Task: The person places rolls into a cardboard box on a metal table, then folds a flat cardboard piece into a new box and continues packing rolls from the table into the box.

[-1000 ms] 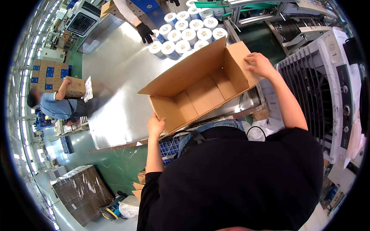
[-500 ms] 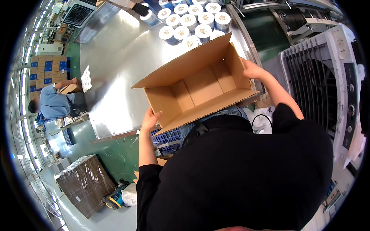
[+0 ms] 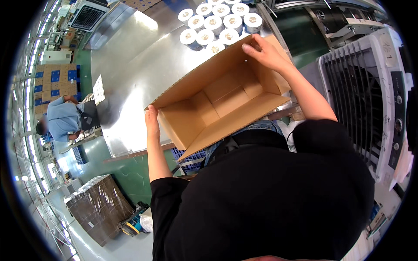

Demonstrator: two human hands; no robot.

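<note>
An open brown cardboard box point(image 3: 204, 112) rests at the table's near edge against my body, its top facing me and nothing inside. My left hand point(image 3: 152, 118) grips the left end of the long far flap, fingers hidden behind the board. At the other end of that flap, my right hand point(image 3: 262, 52) has its thumb on the inner face and its fingers over the edge. Just beyond the box, several white-topped cylindrical tubs point(image 3: 213, 24) stand grouped on the metal table point(image 3: 117, 61).
To my right stands a large grey-white air cooler point(image 3: 357, 95). A person in a blue shirt point(image 3: 65, 116) is at the table's left side. Wrapped cartons point(image 3: 99, 209) sit on the floor at lower left. A blue plastic crate point(image 3: 191, 162) is below the table edge.
Both hands have shifted from the box's ends up to its far flap. The box has tilted slightly. A hand at the table's far side is gone, and the person at left has turned.
</note>
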